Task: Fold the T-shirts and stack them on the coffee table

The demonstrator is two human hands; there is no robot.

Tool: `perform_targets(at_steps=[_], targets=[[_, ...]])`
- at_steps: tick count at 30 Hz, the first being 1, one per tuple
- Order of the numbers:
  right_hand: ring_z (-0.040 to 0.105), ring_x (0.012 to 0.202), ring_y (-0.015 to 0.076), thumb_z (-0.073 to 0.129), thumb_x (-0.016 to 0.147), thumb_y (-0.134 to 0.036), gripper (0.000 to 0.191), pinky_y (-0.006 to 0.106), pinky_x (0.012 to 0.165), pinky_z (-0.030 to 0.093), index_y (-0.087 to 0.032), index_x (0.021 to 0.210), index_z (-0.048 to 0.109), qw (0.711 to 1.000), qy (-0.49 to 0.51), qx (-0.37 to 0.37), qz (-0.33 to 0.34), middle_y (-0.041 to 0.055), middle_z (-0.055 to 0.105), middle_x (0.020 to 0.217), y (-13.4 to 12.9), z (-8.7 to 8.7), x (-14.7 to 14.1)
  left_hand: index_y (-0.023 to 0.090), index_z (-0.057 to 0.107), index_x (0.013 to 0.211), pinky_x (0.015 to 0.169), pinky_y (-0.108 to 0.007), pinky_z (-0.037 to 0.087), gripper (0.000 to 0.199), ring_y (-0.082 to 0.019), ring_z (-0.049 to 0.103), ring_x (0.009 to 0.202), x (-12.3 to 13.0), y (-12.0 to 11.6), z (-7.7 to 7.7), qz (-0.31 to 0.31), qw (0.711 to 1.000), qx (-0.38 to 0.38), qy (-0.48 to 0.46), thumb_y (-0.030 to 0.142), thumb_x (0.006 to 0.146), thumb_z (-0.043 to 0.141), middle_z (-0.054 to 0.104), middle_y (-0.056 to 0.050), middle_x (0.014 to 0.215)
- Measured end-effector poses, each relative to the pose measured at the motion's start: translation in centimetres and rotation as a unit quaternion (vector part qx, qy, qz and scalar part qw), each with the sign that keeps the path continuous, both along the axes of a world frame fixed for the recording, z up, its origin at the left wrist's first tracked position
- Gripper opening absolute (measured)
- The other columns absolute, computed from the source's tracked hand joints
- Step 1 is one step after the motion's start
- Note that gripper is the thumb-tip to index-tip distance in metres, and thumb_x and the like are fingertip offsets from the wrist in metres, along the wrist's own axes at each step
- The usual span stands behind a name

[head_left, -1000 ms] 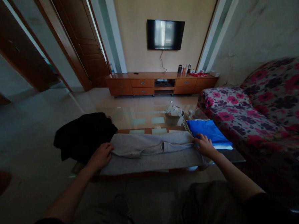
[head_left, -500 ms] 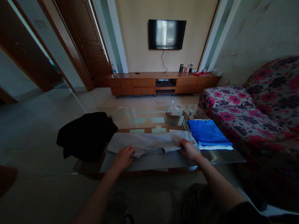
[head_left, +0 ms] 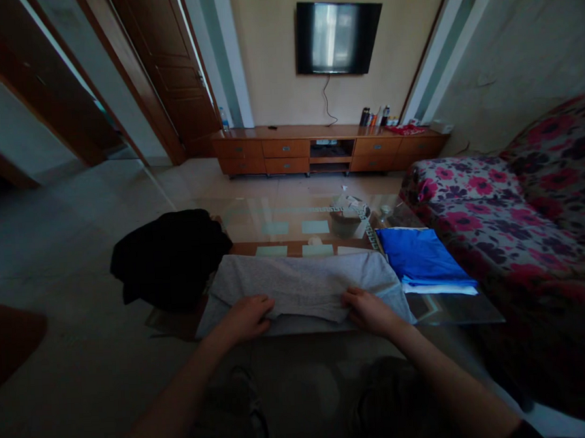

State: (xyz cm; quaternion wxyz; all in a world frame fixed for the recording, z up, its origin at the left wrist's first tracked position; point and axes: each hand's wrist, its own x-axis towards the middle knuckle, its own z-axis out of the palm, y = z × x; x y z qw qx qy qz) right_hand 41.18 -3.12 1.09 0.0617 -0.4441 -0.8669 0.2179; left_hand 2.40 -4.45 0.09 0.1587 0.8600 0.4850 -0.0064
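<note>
A: Status on the gray cloth (head_left: pixel 300 277)?
B: On the surface (head_left: pixel 457 310), under both hands and spreading beyond them. Upper layer lies over a lower one; the lower one shows just nearer than the fingers.
A: Hands?
B: Left hand (head_left: pixel 251 316): narrow, fingers and thumb on the upper layer's near edge, looks like a pinch. Right hand (head_left: pixel 368 310): same, farther along that edge.
A: Step?
B: My read: mid-fold, upper layer being drawn toward the body and straightened.
A: Next move calls for?
B: Even pull from both hands, edge laid level with the lower layer, creases smoothed. Uneven pull could skew it; the edge sags a bit between the hands.
A: Neighbors?
B: Black cloth (head_left: pixel 170 258) in a heap left of the left hand. Blue cloth (head_left: pixel 422 258), flat, right of the right hand.
</note>
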Motion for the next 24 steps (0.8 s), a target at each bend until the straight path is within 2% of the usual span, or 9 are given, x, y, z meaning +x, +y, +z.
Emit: perform_targets(at_steps=[7, 9, 11, 13, 15, 18, 20, 22, 24], targets=[[0.059, 0.096, 0.0228, 0.067, 0.073, -0.012, 0.018, 0.03, 0.082, 0.041, -0.018, 0.089, 0.064, 1.0, -0.028, 0.007, 0.008, 0.008, 0.063, 0.102, 0.3, -0.6, 0.9, 0.023, 0.059, 0.086, 0.078, -0.035, 0.046, 0.01, -0.024, 0.061, 0.09, 0.6, -0.6, -0.5, -0.021, 0.999, -0.035, -0.013, 0.023, 0.076, 0.062, 0.065, -0.007, 0.095], [0.059, 0.095, 0.0228, 0.068, 0.079, -0.02, 0.007, 0.031, 0.083, 0.041, -0.018, 0.086, 0.067, 1.0, -0.014, -0.009, 0.014, 0.0079, 0.064, 0.099, 0.5, -0.6, 1.0, 0.023, 0.06, 0.084, 0.078, -0.034, 0.046, 0.007, -0.023, 0.061, 0.087, 0.2, -0.2, -0.3, -0.017, 0.998, -0.045, -0.037, 0.027, 0.079, 0.062, 0.065, -0.006, 0.093], [0.061, 0.09, 0.0211, 0.06, 0.091, -0.029, 0.015, 0.031, 0.083, 0.043, -0.018, 0.085, 0.068, 0.999, 0.023, -0.032, 0.004, 0.0075, 0.065, 0.095, 1.3, -0.4, 1.6, 0.022, 0.062, 0.087, 0.083, -0.034, 0.047, 0.012, -0.022, 0.062, 0.091, -0.9, 0.7, 0.1, 0.025, 0.997, -0.018, -0.068, 0.033, 0.087, 0.057, 0.065, -0.007, 0.098], [0.062, 0.091, 0.0216, 0.05, 0.099, -0.034, 0.026, 0.031, 0.085, 0.045, -0.019, 0.091, 0.07, 0.997, 0.051, -0.011, -0.055, 0.0086, 0.067, 0.097, 2.8, -0.3, 2.9, 0.021, 0.065, 0.095, 0.092, -0.037, 0.047, 0.023, -0.025, 0.061, 0.102, -2.6, 1.9, 0.4, 0.129, 0.987, 0.065, -0.071, 0.037, 0.094, 0.048, 0.065, -0.011, 0.109], [0.062, 0.104, 0.0267, 0.05, 0.098, -0.035, 0.027, 0.036, 0.093, 0.045, -0.018, 0.106, 0.069, 0.98, 0.034, 0.072, -0.184, 0.0131, 0.067, 0.11, 4.5, -0.5, 4.8, 0.018, 0.065, 0.108, 0.094, -0.044, 0.046, 0.035, -0.032, 0.058, 0.113, -4.7, 3.1, 0.3, 0.289, 0.942, 0.171, -0.022, 0.044, 0.096, 0.045, 0.062, -0.017, 0.12], [0.059, 0.117, 0.0355, 0.052, 0.096, -0.038, 0.042, 0.044, 0.099, 0.043, -0.009, 0.126, 0.061, 0.911, -0.047, 0.137, -0.387, 0.0241, 0.064, 0.121, 6.4, -1.5, 7.5, 0.009, 0.059, 0.126, 0.09, -0.048, 0.048, 0.056, -0.04, 0.057, 0.117, -7.5, 4.3, -1.0, 0.457, 0.864, 0.212, 0.02, 0.053, 0.096, 0.041, 0.059, -0.026, 0.125], [0.063, 0.115, 0.0359, 0.051, 0.097, -0.041, 0.047, 0.044, 0.096, 0.046, -0.007, 0.128, 0.059, 0.89, -0.074, 0.097, -0.439, 0.0268, 0.065, 0.119, 6.9, -2.3, 8.6, 0.007, 0.06, 0.124, 0.088, -0.044, 0.049, 0.058, -0.038, 0.062, 0.11, -8.8, 4.8, -2.0, 0.474, 0.867, 0.152, 0.011, 0.053, 0.097, 0.038, 0.064, -0.026, 0.116], [0.067, 0.111, 0.0351, 0.049, 0.099, -0.044, 0.046, 0.042, 0.093, 0.048, -0.009, 0.125, 0.062, 0.888, -0.086, 0.04, -0.449, 0.0259, 0.068, 0.116, 7.1, -2.7, 9.0, 0.009, 0.064, 0.118, 0.084, -0.041, 0.05, 0.055, -0.036, 0.066, 0.103, -9.4, 5.1, -2.8, 0.458, 0.883, 0.098, 0.007, 0.051, 0.098, 0.035, 0.068, -0.023, 0.109], [0.069, 0.11, 0.036, 0.046, 0.1, -0.046, 0.044, 0.043, 0.091, 0.05, -0.012, 0.119, 0.066, 0.888, -0.095, 0.009, -0.449, 0.0254, 0.07, 0.113, 7.1, -2.6, 8.9, 0.012, 0.067, 0.113, 0.081, -0.041, 0.05, 0.052, -0.035, 0.067, 0.101, -9.6, 5.3, -3.1, 0.447, 0.889, 0.098, 0.023, 0.05, 0.098, 0.034, 0.069, -0.023, 0.108]])
